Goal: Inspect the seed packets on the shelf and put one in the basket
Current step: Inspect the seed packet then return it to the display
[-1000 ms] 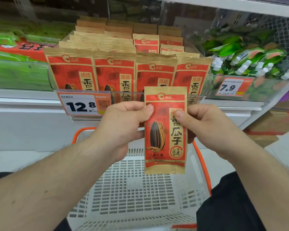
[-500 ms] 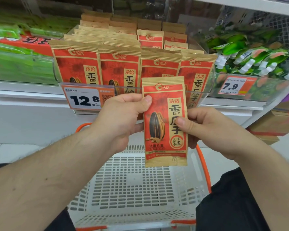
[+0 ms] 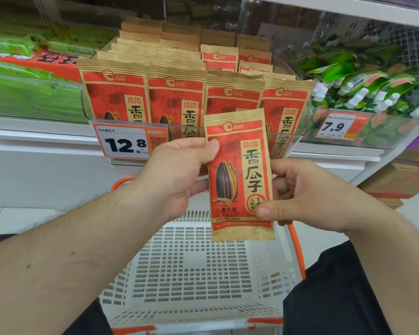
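Note:
A red and tan seed packet (image 3: 237,170) with a black sunflower seed printed on it is held upright in front of the shelf, above the white basket (image 3: 194,269). My left hand (image 3: 177,175) pinches its upper left edge, thumb on the front. My right hand (image 3: 307,197) pinches its lower right part, thumb on the round seal. Behind it, several rows of the same seed packets (image 3: 145,93) stand in a clear plastic shelf tray (image 3: 298,134).
A 12.8 price tag (image 3: 128,142) hangs on the tray front, a 7.9 tag (image 3: 336,126) to the right under green pouches (image 3: 363,85). Green packs (image 3: 22,93) fill the left shelf. The basket has orange handles (image 3: 296,252). Cardboard boxes (image 3: 397,180) sit low right.
The packet rose slightly in front of the shelf. My right thumb slid down the packet's right edge from the upper part to the round seal near the bottom. My left hand kept its pinch.

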Available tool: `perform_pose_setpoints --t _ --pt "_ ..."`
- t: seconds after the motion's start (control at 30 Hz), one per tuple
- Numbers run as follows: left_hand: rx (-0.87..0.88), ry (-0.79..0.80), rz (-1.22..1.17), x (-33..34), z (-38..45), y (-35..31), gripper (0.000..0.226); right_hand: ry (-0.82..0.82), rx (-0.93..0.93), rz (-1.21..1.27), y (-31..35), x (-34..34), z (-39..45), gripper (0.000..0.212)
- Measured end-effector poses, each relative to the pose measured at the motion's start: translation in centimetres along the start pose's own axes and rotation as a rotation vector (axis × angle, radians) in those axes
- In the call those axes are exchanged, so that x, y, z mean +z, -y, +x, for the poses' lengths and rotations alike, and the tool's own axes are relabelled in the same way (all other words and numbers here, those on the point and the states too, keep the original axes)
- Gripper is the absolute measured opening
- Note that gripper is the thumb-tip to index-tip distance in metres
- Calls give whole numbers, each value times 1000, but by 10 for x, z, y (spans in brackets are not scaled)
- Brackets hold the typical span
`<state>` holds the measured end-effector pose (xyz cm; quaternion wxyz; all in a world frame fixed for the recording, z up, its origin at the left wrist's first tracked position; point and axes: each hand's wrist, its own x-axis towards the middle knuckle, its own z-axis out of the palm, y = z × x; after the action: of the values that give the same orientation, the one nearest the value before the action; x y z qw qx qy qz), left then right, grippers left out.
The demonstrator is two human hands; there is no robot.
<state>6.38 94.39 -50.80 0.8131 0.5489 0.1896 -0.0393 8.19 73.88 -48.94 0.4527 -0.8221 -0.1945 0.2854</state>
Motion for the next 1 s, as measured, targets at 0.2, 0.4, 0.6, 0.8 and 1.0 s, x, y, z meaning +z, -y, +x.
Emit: perform_pose_setpoints --t 0.2,0.4,0.6,0.8,1.0 --pt "-35 43 103 3 -2 6 18 4 -41 -29 9 6 -5 66" --pt "57 9 306 9 -9 16 26 -75 -49 -132 20 18 -10 67" --pt "49 192 283 14 -24 11 36 -177 -67 -515 27 31 -9 62" --pt "69 181 329 12 -22 12 28 -131 -87 -448 19 29 -6 58" --pt "92 275 385 11 -19 12 33 -272 -176 -66 12 23 -2 28"
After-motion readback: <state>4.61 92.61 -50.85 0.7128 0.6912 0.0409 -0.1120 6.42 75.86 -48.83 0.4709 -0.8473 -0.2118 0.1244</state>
